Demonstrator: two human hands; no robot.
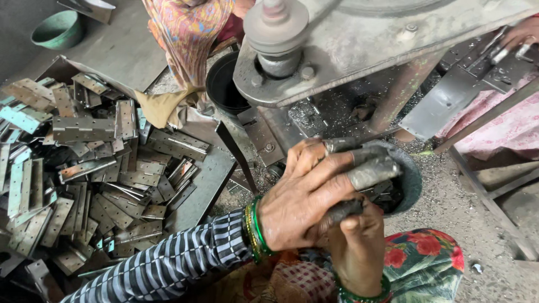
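My left hand (pixel 300 199) reaches in from the lower left in a striped sleeve, with green and yellow bangles at the wrist. It is closed over my right hand (pixel 356 247), which rises from the bottom edge and also wears green bangles. Grey, grimy wraps (pixel 373 168) cover the fingertips; my left hand grips them where the two hands meet. Most of my right hand's fingers are hidden under the left hand. Just behind the hands sits a dark round bowl (pixel 412 179) holding small metal pieces.
A heap of flat metal hinges (pixel 84 168) fills the left side. A heavy grey press machine (pixel 337 50) stands above, with a black bucket (pixel 222 84) beside it. Another person's hand (pixel 519 36) handles metal parts at top right. A green bowl (pixel 59 28) sits top left.
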